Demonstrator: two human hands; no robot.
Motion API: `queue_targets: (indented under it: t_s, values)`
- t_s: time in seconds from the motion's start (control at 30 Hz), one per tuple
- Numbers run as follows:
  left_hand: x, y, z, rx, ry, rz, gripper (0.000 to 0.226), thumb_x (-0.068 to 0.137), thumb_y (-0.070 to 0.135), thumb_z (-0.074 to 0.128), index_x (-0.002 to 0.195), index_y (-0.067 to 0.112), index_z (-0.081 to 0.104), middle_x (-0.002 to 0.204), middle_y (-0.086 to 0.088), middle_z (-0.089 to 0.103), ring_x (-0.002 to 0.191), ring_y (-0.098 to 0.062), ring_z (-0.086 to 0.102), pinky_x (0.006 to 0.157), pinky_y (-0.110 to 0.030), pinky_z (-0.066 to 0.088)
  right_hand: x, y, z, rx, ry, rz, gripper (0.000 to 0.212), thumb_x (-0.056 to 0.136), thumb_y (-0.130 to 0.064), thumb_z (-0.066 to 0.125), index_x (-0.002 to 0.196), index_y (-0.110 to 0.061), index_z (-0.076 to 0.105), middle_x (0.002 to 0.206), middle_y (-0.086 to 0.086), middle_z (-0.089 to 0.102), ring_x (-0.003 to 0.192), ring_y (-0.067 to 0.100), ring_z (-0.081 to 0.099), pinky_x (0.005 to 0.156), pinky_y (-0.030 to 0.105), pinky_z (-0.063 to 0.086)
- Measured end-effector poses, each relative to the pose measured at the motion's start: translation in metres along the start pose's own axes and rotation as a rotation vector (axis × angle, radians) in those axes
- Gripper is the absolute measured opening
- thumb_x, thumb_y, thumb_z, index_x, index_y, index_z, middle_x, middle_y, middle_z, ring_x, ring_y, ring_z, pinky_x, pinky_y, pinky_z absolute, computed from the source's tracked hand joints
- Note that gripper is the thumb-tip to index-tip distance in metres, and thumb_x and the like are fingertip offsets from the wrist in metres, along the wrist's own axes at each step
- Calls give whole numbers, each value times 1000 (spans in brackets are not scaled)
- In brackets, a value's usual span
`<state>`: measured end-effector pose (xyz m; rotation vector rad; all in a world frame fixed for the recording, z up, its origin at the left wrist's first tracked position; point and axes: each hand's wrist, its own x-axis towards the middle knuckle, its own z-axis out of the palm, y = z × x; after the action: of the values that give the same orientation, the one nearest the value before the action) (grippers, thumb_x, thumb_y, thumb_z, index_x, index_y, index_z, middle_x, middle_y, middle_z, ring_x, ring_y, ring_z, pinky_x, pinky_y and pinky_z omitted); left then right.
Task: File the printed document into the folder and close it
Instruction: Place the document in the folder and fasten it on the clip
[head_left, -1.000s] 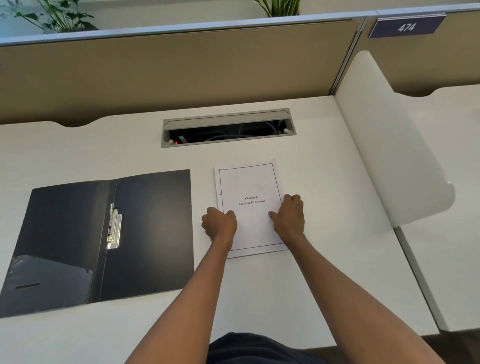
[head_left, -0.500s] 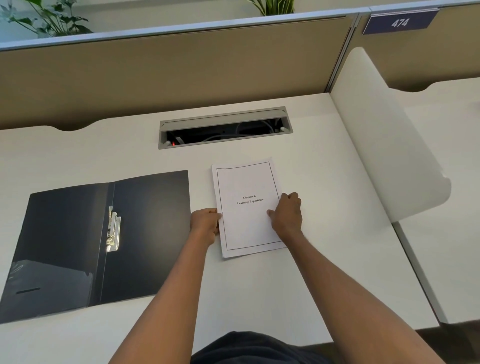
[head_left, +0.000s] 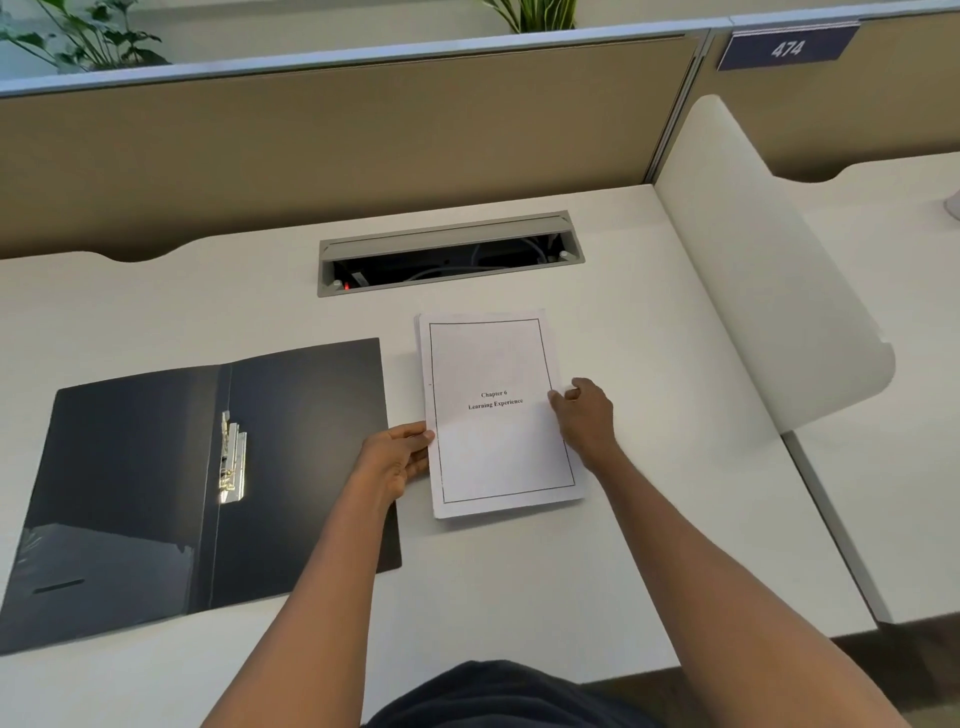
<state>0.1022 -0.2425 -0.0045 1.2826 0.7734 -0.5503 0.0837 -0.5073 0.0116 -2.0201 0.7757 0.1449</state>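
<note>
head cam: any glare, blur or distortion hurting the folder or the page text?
Head view: sheen on the open folder, strongest at its lower left, clip bright; printed document evenly lit, title legible, left hand and right hand sharp; wide-angle bowing of the partition.

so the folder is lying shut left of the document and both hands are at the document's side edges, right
Not quite. In the head view the folder lies open, its metal clip showing. The rest holds: it is left of the document, with the left hand and right hand at the document's side edges.
</note>
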Motion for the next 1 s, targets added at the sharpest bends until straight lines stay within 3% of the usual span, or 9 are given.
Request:
queue_targets:
  t_s: [0.07, 0.13, 0.23, 0.3, 0.47, 0.6, 0.77, 0.9, 1.0]
  values:
    - [-1, 2, -10, -8, -11, 7, 15, 89, -8, 71, 96, 5, 68, 93, -13, 75, 73, -20, 76, 56, -27, 62, -3, -2, 4, 118, -43, 39, 27, 98, -25, 62, 113, -2, 65, 94, 7, 66, 86, 21, 54, 78, 29, 40]
    - [-3, 6, -22, -12, -15, 14, 15, 90, -7, 70, 98, 5, 68, 94, -12, 75, 75, -19, 76, 56, -25, 61, -8, -5, 9, 199, -80, 36, 24, 97, -19, 62, 76, -9, 55, 66, -2, 47, 64, 18, 38, 65, 29, 32]
    - [-6, 12, -45, -28, -20, 14, 15, 90, -8, 69, 99, 3, 69, 94, -13, 76, 77, -21, 75, 57, -26, 63, -20, -14, 17, 269, -126, 50, 7, 96, -15, 66, 96, -9, 68, 80, 0, 57, 71, 15, 46, 74, 28, 41]
    - [-8, 17, -63, -36, -19, 17, 14, 90, -9, 69, 98, 2, 69, 90, -12, 78, 71, -20, 77, 57, -26, 63, -27, -17, 26, 294, -191, 64, 20, 95, -14, 69, 105, 3, 68, 84, 3, 58, 70, 16, 46, 72, 27, 40]
    - [-10, 29, -115, -13, -27, 49, 15, 89, -7, 71, 101, 2, 71, 89, -11, 81, 75, -21, 80, 61, -28, 63, -50, -34, 56, 328, -296, 62, 18, 91, -5, 71, 75, 0, 64, 74, 8, 49, 70, 23, 40, 68, 34, 39]
    - [-14, 39, -159, 87, 3, 110, 25, 88, -3, 75, 112, 0, 72, 104, -13, 80, 93, -26, 79, 77, -34, 64, -64, -43, 86, 388, -379, 68, 18, 89, -4, 73, 92, 13, 68, 86, 13, 62, 81, 23, 56, 82, 39, 52]
    - [-29, 52, -202, 303, 66, 300, 17, 92, 2, 72, 108, 5, 75, 96, -9, 80, 88, -25, 79, 68, -28, 64, -80, -52, 125, 458, -401, 111, 22, 90, -5, 74, 109, 6, 72, 112, 26, 74, 94, 26, 69, 104, 47, 55]
    - [-42, 63, -234, 609, 341, 590, 30, 92, 2, 67, 119, 14, 74, 110, -4, 75, 96, -16, 71, 87, -35, 62, -88, -58, 148, 486, -415, 118, 20, 91, -3, 72, 109, 4, 74, 113, 23, 75, 94, 26, 73, 100, 42, 57]
    - [-44, 67, -262, 755, 365, 697, 52, 90, 2, 66, 140, 17, 61, 138, -2, 62, 123, -15, 57, 103, -29, 47, -94, -64, 161, 489, -411, 123, 22, 90, -3, 72, 111, 4, 73, 112, 22, 76, 94, 26, 73, 97, 39, 58]
